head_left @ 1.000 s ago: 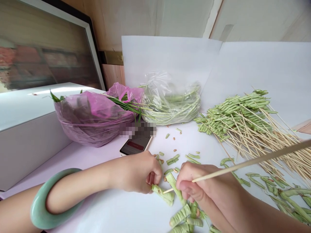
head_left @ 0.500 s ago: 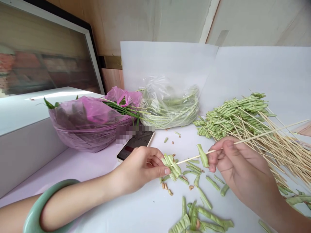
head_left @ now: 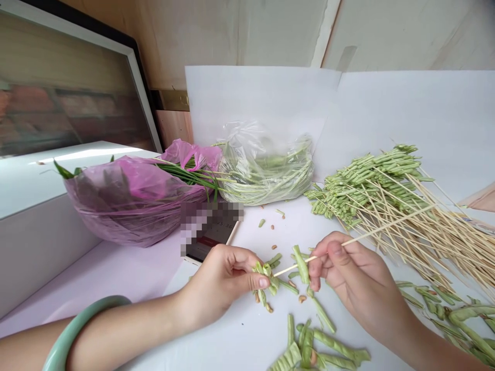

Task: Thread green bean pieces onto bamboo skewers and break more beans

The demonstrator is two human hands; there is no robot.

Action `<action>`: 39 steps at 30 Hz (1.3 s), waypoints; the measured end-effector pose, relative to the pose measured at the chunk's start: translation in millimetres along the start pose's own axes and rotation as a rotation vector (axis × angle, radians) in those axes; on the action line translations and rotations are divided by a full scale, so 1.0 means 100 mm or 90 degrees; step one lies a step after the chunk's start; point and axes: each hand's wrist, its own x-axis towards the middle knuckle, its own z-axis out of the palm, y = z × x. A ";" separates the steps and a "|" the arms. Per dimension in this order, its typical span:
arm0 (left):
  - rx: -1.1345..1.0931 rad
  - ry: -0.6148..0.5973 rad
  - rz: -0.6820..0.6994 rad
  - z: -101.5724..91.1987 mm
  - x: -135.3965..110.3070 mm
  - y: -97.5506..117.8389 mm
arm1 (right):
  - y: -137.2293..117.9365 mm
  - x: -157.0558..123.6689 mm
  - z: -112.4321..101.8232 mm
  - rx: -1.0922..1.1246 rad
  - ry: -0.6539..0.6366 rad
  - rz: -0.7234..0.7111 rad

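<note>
As right hand [head_left: 348,275] grips, skewer [head_left: 386,226] points left

The left grip [head_left: 222,281] is hovering low at centre, its bare forearm lying in from the lower left, thumb and fingers pinching together and pointing right. The right grip [head_left: 351,281] is facing it, just apart, fingertips pinching shut, wrist angling toward the lower right.

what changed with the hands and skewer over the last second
Both hands rose: the left hand picked up a bunch of bean pieces, the right hand brought its bamboo skewer, one bean piece threaded, leftward until the tip meets the bunch. The pink bag, clear bag and finished skewers stayed put.
</note>
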 end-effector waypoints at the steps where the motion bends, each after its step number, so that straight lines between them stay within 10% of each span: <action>1: -0.003 -0.001 0.005 0.00 0.00 0.00 | 0.02 -0.02 0.02 0.003 -0.009 0.016; 10: -0.018 -0.043 0.013 0.02 -0.03 0.01 | 0.09 -0.13 0.06 0.028 -0.095 0.135; 20: -0.004 0.057 0.053 -0.02 0.00 0.10 | -0.05 0.02 0.04 0.064 0.076 0.113; 26: 0.659 0.063 0.117 -0.24 -0.02 0.51 | -0.18 0.15 -0.07 0.032 0.184 0.046; 29: 0.922 0.018 0.016 -0.30 -0.09 0.67 | -0.19 0.14 -0.08 0.023 0.200 0.040; 39: 1.139 -0.088 -0.241 0.01 -0.25 0.65 | -0.20 0.15 -0.08 -0.016 0.195 0.043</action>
